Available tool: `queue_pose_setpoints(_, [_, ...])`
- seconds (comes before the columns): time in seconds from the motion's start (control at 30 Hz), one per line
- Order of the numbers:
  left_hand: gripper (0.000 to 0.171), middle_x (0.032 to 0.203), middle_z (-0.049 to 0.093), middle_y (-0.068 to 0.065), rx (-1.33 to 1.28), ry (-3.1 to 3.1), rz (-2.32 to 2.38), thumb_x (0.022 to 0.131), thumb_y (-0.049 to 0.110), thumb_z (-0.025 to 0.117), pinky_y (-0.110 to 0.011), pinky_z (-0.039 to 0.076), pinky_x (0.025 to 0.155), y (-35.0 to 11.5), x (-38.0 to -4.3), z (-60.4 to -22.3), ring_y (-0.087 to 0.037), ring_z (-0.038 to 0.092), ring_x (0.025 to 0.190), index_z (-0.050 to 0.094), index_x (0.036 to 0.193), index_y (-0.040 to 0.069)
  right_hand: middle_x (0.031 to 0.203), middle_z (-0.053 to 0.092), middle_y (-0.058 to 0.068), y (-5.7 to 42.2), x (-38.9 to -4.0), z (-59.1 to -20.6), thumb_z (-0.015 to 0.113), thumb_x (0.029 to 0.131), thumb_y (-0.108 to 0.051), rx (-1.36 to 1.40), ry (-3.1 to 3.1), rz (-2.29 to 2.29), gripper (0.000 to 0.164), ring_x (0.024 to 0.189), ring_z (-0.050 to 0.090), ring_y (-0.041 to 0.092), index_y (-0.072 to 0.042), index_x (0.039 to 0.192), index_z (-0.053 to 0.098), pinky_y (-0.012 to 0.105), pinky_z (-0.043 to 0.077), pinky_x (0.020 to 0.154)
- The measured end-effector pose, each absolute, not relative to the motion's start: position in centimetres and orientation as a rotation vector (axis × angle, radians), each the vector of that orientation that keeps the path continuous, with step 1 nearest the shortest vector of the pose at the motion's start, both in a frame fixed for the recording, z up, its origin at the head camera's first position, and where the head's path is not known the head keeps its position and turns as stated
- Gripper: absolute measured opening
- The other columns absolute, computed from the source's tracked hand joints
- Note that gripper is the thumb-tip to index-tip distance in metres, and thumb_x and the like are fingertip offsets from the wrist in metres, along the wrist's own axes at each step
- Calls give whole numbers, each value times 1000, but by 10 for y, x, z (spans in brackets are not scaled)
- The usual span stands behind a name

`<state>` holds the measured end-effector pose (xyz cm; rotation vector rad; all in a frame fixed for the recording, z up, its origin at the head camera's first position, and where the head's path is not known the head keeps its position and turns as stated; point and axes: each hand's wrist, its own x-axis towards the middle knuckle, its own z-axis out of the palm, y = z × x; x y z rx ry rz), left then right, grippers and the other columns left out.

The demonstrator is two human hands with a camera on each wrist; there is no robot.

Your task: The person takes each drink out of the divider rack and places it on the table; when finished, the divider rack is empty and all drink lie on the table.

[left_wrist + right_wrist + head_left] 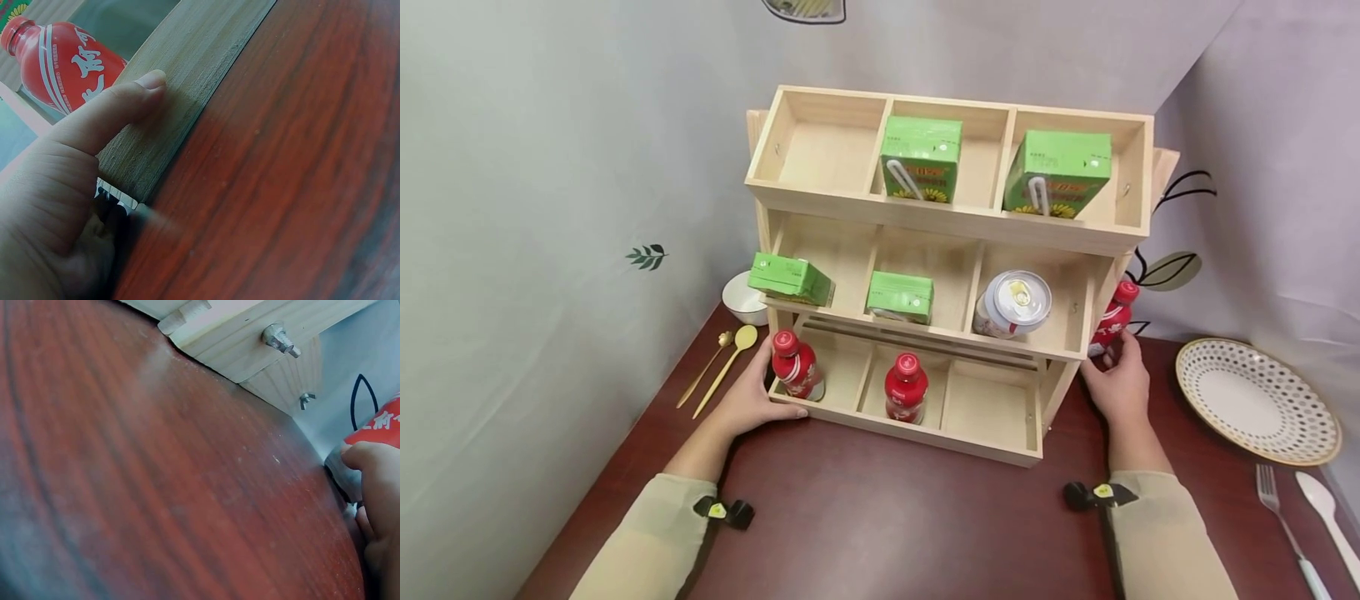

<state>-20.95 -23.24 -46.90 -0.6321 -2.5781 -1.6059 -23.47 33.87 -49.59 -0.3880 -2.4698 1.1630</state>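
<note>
A three-tier wooden shelf [917, 429] stands on the table. My left hand [752, 392] grips its lower left corner, the thumb [134, 94] lying along the front board and the other fingers round the side. Just above that thumb, a red bottle [797, 367] stands in the bottom-left compartment; a second red bottle [906, 389] is in the bottom-middle one. Beyond the shelf's right side, my right hand [1120, 385] holds another red bottle [381, 425] around its lower part, tilted in the right wrist view. Part of it is hidden behind the shelf and fingers.
Green drink cartons [922, 137] and a can [1018, 300] fill several upper compartments. To the left are a white bowl [745, 298] and gold spoons [726, 367]. A dotted plate [1258, 400], a fork [1281, 508] and a white spoon [1326, 517] lie right. Curtains hang behind.
</note>
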Motion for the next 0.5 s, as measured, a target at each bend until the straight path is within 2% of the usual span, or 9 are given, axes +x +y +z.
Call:
queue_pose_setpoints(0.17, [131, 154, 29, -1, -635, -2577, -1600, 56, 20, 96, -48, 19, 111, -232, -210, -470, -17, 25, 140, 11, 156, 15, 149, 39, 11, 337, -231, -493, 71, 86, -31, -402, -2414, 1218, 83, 128, 48, 29, -14, 152, 24, 42, 40, 101])
queue_pose_setpoints(0.5, [131, 154, 27, -4, -629, -2584, -1577, 56, 21, 96, -51, 17, 111, -233, -209, -469, -20, 23, 141, 11, 156, 14, 146, 43, 9, 329, -223, -496, 71, 85, -27, -439, -2298, 1351, 77, 125, 50, 27, -13, 150, 31, 35, 40, 102])
